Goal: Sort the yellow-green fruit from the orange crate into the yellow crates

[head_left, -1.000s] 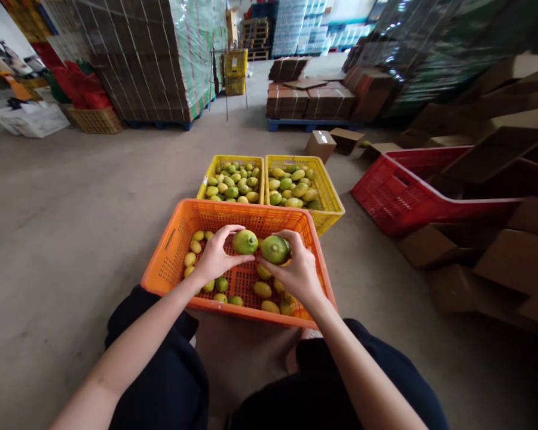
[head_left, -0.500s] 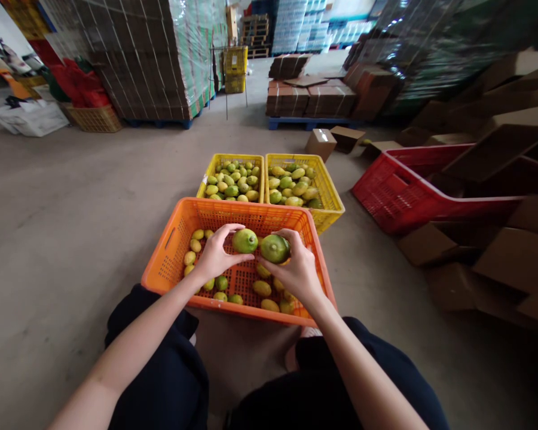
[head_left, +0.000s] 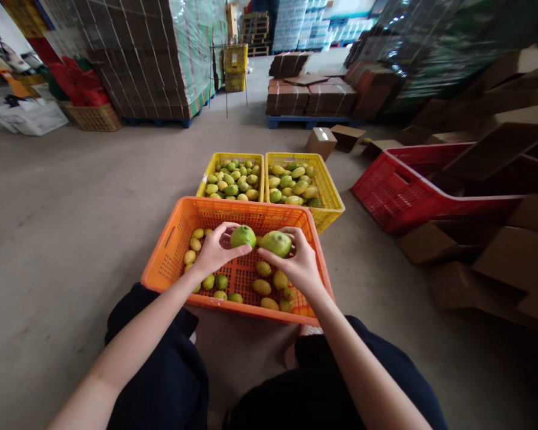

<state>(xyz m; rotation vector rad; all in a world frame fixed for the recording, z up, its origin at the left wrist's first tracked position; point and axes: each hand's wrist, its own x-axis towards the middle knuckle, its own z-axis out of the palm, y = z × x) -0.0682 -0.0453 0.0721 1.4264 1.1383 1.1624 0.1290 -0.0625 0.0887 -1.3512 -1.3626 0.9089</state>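
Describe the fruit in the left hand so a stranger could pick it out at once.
Find the orange crate nearest the person, in front of two yellow crates. Two fruits are held above it; take the one in the left hand. This green fruit is rounder and greener than the yellowish fruit in the right hand.

each hand (head_left: 213,254) (head_left: 299,266) grips green fruit (head_left: 243,236) (head_left: 277,243) over orange crate (head_left: 170,251).

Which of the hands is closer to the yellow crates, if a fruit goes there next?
Probably the right hand: its fruit sits nearer the right yellow crate. The left hand is nearly as close.
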